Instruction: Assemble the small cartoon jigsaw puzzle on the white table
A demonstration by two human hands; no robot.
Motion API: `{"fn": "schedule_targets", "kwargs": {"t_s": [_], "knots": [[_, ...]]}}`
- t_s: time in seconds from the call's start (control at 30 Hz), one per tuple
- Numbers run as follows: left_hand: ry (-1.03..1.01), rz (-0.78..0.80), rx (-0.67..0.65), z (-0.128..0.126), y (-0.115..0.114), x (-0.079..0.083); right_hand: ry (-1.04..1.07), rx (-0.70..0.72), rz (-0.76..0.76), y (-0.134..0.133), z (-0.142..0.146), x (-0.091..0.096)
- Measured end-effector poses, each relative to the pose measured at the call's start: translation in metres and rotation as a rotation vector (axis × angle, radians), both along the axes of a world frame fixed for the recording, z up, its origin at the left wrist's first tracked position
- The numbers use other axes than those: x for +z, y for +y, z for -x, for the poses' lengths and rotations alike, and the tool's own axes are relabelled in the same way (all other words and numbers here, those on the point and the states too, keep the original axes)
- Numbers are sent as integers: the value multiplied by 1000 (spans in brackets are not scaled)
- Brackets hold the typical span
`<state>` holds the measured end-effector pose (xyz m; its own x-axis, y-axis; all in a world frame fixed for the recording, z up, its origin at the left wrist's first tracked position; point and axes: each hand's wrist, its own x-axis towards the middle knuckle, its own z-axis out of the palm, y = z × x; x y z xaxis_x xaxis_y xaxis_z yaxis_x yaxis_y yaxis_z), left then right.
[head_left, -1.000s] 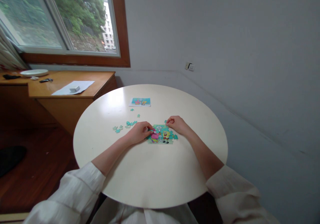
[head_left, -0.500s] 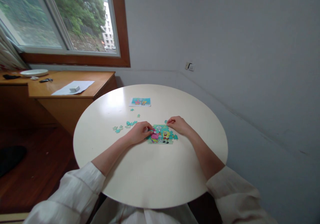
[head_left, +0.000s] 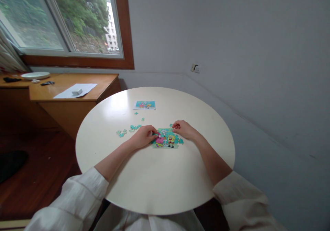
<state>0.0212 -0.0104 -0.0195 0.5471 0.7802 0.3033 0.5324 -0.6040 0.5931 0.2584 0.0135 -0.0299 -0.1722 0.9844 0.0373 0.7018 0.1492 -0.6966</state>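
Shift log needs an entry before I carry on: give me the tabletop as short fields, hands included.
Left hand: left hand at the left side of the puzzle, covering part of it; grip unclear
Right hand: right hand at the puzzle's upper right; grip unclear
Puzzle: partly joined puzzle, flat, right edge uneven
Loose pieces: scattered loose pieces, mostly beyond and left of the left hand
Reference: picture card, flat beyond the puzzle
Surface: round pale table

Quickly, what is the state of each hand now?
Left hand: curled at the left side of the flat, colourful cartoon jigsaw; grip cannot be told.
Right hand: curled at the jigsaw's upper right; grip cannot be told.
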Motion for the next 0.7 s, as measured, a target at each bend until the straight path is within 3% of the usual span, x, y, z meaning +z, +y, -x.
{"fn": "schedule_targets", "kwargs": {"t_s": [0.47, 0.7], "knots": [[-8, 17, 11, 0, 0, 0, 270, 18, 113, -2, 2, 5], [-17, 9, 1, 0, 2, -3, 222, 33, 90, -1, 2, 2]]}}
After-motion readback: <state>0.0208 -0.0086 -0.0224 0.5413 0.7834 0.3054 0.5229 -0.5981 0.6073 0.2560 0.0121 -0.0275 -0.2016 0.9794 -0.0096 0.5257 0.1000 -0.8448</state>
